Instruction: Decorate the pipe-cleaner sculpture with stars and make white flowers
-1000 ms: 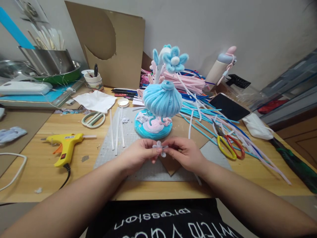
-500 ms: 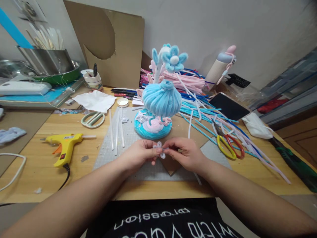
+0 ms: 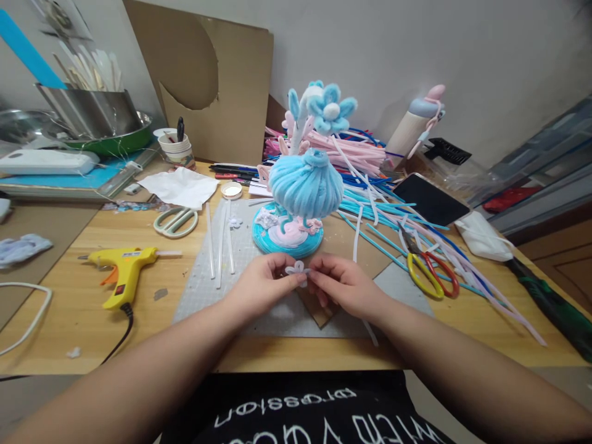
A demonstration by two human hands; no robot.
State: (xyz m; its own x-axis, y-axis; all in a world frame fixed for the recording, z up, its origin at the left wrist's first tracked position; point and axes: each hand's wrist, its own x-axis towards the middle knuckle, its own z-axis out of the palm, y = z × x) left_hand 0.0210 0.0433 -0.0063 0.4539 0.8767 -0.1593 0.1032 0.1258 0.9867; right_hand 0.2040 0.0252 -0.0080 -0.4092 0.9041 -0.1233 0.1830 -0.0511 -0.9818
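A small white looped flower (image 3: 298, 267) is held between both hands above the grey cutting mat (image 3: 203, 308). My left hand (image 3: 268, 280) pinches its left side between thumb and fingers. From the right, my right hand (image 3: 345, 285) pinches its other edge, fingertips close to the left thumb. Just behind the hands stands a fuzzy lamp-like piece with a pleated blue shade (image 3: 306, 185), a bent white stem carrying a blue flower (image 3: 331, 111), and a round blue and pink base (image 3: 287, 237).
On the left lie a yellow glue gun (image 3: 127, 271), pale-handled scissors (image 3: 176, 223) and a white tissue (image 3: 179, 187). To the right are red and yellow pliers (image 3: 425, 265), loose blue stems (image 3: 383, 243), a phone (image 3: 431, 198) and a bottle (image 3: 411, 129). Clear sticks (image 3: 221, 246) lie on the mat.
The small white flower has tilted and turned slightly in the fingers. My right hand's fingers have shifted around its edge. The whole view has moved a little.
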